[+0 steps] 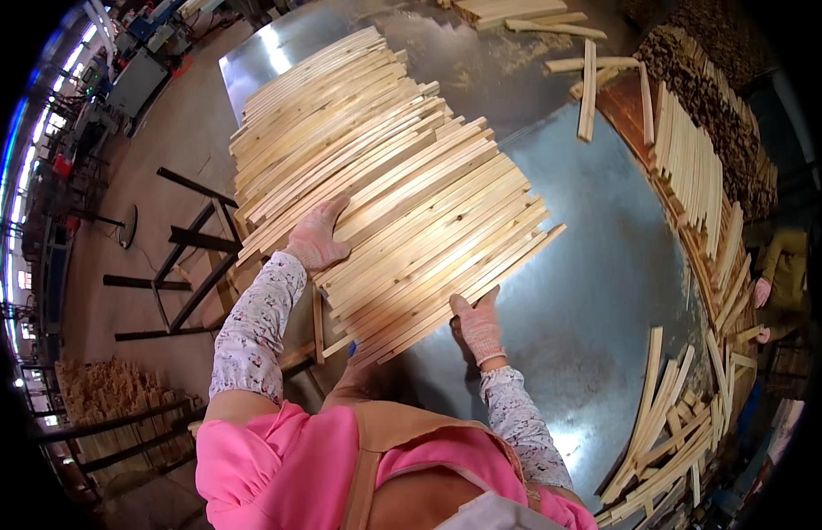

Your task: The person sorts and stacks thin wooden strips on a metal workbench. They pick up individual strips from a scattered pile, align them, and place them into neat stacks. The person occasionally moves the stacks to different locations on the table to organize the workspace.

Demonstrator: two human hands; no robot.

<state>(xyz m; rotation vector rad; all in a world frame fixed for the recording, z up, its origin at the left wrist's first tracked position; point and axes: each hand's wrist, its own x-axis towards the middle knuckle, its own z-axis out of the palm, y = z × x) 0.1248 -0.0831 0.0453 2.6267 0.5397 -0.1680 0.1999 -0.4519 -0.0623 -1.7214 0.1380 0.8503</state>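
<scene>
From the head view, a broad fanned stack of pale wooden slats [393, 177] lies on the sheet-metal counter [596, 265], each slat's long axis running from lower left to upper right, the stack itself stretching from the near edge of the counter toward the far left; the slats are too many to count; the left hand [316, 238], gloved, lies flat with fingers spread on the stack's left edge, forearm in a patterned sleeve rising from below; the right hand [478, 325], gloved, presses its open palm against the stack's near right end, thumb up; right of the stack stands a second upright row of slats [689, 159], with loose slats [667, 442] heaped beyond the counter's near right rim
</scene>
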